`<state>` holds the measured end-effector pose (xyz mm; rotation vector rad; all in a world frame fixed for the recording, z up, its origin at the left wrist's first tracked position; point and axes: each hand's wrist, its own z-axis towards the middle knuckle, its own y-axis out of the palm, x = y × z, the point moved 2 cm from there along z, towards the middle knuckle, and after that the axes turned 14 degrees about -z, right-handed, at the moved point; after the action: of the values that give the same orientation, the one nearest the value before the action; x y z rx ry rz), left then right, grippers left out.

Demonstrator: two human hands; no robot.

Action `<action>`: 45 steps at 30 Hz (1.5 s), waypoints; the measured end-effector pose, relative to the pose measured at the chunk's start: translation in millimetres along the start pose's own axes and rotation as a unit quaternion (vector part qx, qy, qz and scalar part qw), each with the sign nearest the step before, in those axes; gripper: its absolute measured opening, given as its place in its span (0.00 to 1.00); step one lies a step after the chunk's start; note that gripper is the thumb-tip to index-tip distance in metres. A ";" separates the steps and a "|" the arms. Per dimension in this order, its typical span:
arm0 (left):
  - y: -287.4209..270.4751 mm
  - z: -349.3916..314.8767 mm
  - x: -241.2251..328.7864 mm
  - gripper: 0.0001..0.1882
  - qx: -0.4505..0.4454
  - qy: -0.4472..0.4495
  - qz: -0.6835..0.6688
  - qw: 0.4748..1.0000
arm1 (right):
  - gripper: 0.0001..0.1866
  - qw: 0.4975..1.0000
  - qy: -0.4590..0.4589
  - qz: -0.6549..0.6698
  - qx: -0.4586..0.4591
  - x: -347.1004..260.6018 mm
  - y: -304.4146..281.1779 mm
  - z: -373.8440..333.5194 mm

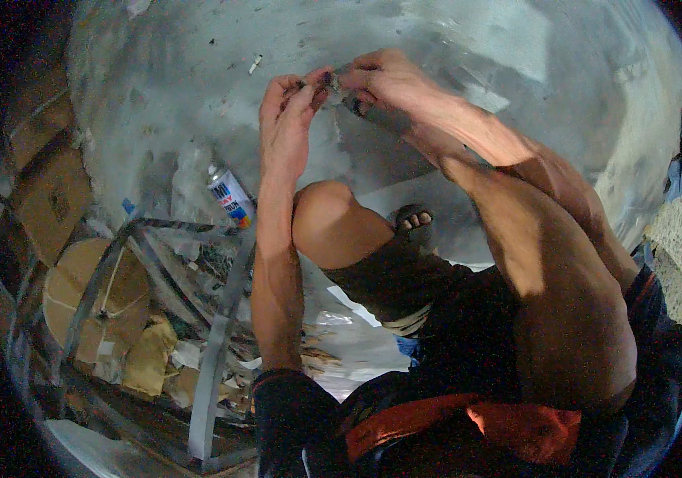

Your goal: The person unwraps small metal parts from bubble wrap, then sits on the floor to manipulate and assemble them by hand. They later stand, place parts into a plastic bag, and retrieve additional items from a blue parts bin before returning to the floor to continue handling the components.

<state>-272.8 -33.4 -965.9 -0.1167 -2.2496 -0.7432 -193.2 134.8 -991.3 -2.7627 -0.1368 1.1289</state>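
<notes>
My two hands meet in front of me, above the grey floor [173, 88]. My left hand [287, 107] has its thumb and fingers pinched together, its tips against a small dark piece [331, 80] between the hands. From the other side my right hand [381, 77] comes in with curled fingers, pinching at the same spot. What the piece is cannot be made out at this size. Dark smudges show on the fingertips. Below the hands are my bent bare knee [333, 219] and one foot in a dark sandal [415, 219].
Left of my left forearm a spray can [229, 195] with a white top leans by a dark metal frame [213, 382]. Inside and behind the frame lie a round cardboard disc [90, 291], boxes [54, 199] and scraps. A small white stub [255, 64] lies on the floor beyond the hands.
</notes>
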 end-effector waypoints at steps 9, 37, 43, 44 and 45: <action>4.3 1.2 0.8 0.04 0.027 -0.004 0.085 0.996 | 0.13 0.999 -0.035 0.006 0.003 -0.8 3.7 1.9; -0.2 5.6 -5.0 0.06 0.033 0.034 0.036 0.998 | 0.12 1.000 -0.018 0.011 0.007 -6.6 -5.3 -11.5; -5.7 10.7 -8.7 0.06 0.054 0.038 0.130 0.989 | 0.11 1.000 -0.021 0.002 -0.004 -6.5 -4.7 -9.8; -5.9 11.2 -8.9 0.06 0.057 0.039 0.151 0.986 | 0.11 1.000 -0.025 0.011 -0.009 -6.2 -4.7 -9.2; -6.1 11.6 -9.1 0.05 0.056 0.033 0.137 0.988 | 0.11 1.000 -0.024 0.009 -0.007 -5.4 -4.8 -8.7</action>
<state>-275.4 -30.8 -981.4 -0.3352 -2.1497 -0.4659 -191.1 137.9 -980.7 -2.7549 -0.1273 1.2049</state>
